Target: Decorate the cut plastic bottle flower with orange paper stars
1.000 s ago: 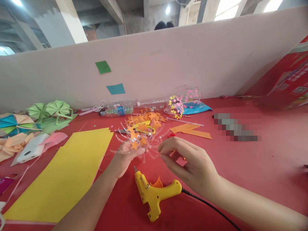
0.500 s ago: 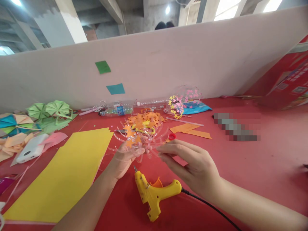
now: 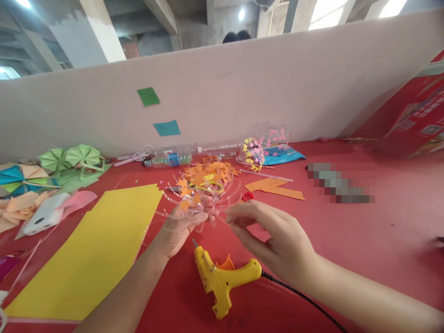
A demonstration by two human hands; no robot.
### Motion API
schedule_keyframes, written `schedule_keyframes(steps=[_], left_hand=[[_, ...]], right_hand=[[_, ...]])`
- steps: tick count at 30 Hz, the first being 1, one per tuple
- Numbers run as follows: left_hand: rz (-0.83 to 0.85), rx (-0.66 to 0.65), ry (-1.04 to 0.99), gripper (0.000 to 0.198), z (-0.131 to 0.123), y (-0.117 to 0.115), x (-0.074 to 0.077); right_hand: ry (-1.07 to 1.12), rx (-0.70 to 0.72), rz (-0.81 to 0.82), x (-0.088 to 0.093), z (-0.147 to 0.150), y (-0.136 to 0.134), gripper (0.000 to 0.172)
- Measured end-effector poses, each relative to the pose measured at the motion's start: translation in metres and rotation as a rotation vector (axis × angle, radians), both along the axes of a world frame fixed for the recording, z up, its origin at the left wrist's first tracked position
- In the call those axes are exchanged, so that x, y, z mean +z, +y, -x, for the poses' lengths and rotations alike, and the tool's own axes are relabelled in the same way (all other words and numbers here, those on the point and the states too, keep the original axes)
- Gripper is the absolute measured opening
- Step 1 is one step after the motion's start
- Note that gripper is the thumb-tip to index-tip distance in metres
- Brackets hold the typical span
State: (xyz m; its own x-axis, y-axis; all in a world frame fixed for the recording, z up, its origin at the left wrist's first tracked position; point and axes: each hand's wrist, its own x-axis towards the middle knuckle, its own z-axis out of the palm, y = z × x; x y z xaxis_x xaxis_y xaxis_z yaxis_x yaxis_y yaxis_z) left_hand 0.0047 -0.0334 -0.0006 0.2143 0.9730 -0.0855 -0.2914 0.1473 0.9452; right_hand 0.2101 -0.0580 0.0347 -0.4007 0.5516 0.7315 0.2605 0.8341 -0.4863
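Above the middle of the red tabletop (image 3: 381, 231), the left hand (image 3: 176, 226) cups the clear plastic piece (image 3: 199, 196) from below, fingers closed around its base. This seems meant to keep it off the surface so that its curled cut strips (image 3: 236, 194) hang free. The right hand (image 3: 277, 240) meets it from the side, thumb and forefinger pinched narrowly on the tip of one strip and the other fingers loosely spread. Orange paper stars are stuck on the piece.

Just below the hands lies a yellow glue gun (image 3: 222, 277), tipped on its side with the nozzle towards the left hand and its black cord trailing to the near right edge. It is probably parked there for easy reach. A red bottle cap (image 3: 247, 196) sits just beyond the right fingertips, and a heap of orange stars (image 3: 211, 169) lies behind the piece. A yellow sheet (image 3: 93, 249) runs to the near left corner.

Along the far edge, against the white partition (image 3: 243, 92), lies a water bottle (image 3: 168, 159). Its blue label is too small to read. Print on the red box (image 3: 419, 115) at the far right is also illegible.
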Motion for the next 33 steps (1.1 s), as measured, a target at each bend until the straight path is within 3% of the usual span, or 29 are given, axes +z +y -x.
schedule_keyframes(steps=[3,9,20,27,33], left_hand=[[-0.015,-0.003,-0.006,0.030,0.001,-0.001,0.001],[-0.001,-0.012,0.015,0.036,-0.003,-0.004,0.006],[-0.088,0.028,0.018,0.028,0.000,0.000,0.010],[-0.045,0.056,0.047,0.037,-0.003,-0.003,0.014],[-0.063,0.011,0.077,0.029,-0.002,-0.005,0.011]], right_hand=[[0.008,-0.016,0.042,-0.001,0.002,0.000,0.025],[-0.003,0.072,-0.005,0.000,0.002,0.003,0.013],[-0.098,0.005,-0.025,0.000,0.003,0.003,0.011],[-0.082,-0.034,-0.121,0.018,-0.008,-0.003,0.014],[-0.011,-0.137,-0.169,0.033,-0.016,-0.007,0.019]])
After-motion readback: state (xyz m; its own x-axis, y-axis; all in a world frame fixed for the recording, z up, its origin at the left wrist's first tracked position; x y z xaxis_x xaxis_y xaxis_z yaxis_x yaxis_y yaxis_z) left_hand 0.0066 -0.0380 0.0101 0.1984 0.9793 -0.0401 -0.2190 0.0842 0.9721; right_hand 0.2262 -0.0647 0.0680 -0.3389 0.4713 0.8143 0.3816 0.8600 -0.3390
